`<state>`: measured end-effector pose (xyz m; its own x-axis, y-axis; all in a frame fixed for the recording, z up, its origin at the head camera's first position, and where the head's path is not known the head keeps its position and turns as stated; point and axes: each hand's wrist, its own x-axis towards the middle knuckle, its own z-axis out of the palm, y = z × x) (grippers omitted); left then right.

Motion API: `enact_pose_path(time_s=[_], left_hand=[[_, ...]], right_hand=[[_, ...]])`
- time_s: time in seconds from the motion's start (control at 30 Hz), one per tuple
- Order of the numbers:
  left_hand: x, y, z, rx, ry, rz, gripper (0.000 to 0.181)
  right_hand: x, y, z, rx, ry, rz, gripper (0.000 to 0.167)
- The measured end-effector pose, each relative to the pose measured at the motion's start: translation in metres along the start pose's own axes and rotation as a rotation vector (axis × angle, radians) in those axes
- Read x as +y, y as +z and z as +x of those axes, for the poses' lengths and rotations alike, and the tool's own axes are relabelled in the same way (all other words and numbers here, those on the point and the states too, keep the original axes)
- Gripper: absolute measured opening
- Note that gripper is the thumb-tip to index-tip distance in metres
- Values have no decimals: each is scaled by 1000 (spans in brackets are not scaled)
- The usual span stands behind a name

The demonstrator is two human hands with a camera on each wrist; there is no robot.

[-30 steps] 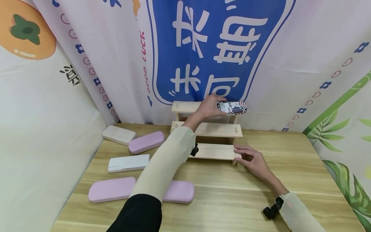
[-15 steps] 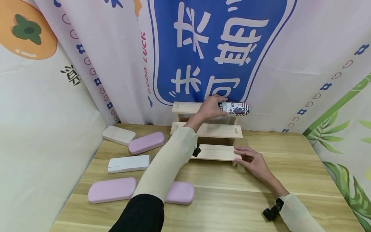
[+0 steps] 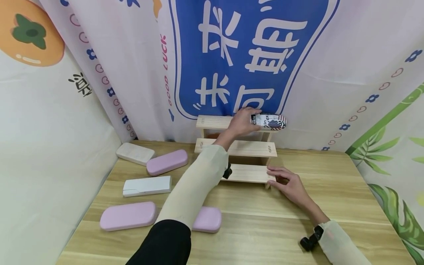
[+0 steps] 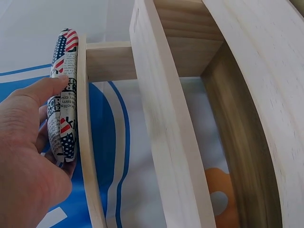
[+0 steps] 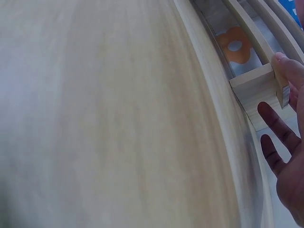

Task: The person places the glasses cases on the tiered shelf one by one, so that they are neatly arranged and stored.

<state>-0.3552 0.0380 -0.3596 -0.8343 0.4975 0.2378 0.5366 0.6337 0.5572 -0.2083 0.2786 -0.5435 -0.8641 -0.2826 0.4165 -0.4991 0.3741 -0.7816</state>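
My left hand (image 3: 243,122) holds a glasses case (image 3: 269,122) with a flag-and-newsprint pattern at the right part of the top tier of a three-step wooden display stand (image 3: 250,148). In the left wrist view, thumb and fingers grip the patterned case (image 4: 64,102) from both sides, close against the top board. At the right end of the lowest board, my right hand (image 3: 289,184) pinches the board's end between thumb and fingers. The right wrist view shows the thumb on that board (image 5: 280,90), with other fingers spread beside it.
Left on the wooden table (image 3: 298,235) lie a pale glasses case (image 3: 135,153), a white case (image 3: 147,186) and two pink cases (image 3: 167,162) (image 3: 128,216). Another pink case (image 3: 208,219) is partly behind my left forearm. A printed curtain (image 3: 318,92) hangs directly behind the stand.
My left hand has shifted slightly right with the patterned glasses case along the top tier. The right hand stays at the end of the lowest board.
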Motion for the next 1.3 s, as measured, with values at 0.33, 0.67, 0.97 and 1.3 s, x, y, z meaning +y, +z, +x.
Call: enact_pose_path(time_s=[0.33,0.67,0.97,1.3], left_hand=[[-1,2,-2,5,-28,9,66],[-4,5,-5,20,-36,23,66],[-6,3,-9,38,-22,35,72],[-1,-13,-15,47,36,38,71]], right_hand=[[4,3,-2,5,-9,8,37],[-1,6,-4,-10,2,33,35],[-1,6,-6,1,26,12,33],[-4,2,-2,5,22,17,33]])
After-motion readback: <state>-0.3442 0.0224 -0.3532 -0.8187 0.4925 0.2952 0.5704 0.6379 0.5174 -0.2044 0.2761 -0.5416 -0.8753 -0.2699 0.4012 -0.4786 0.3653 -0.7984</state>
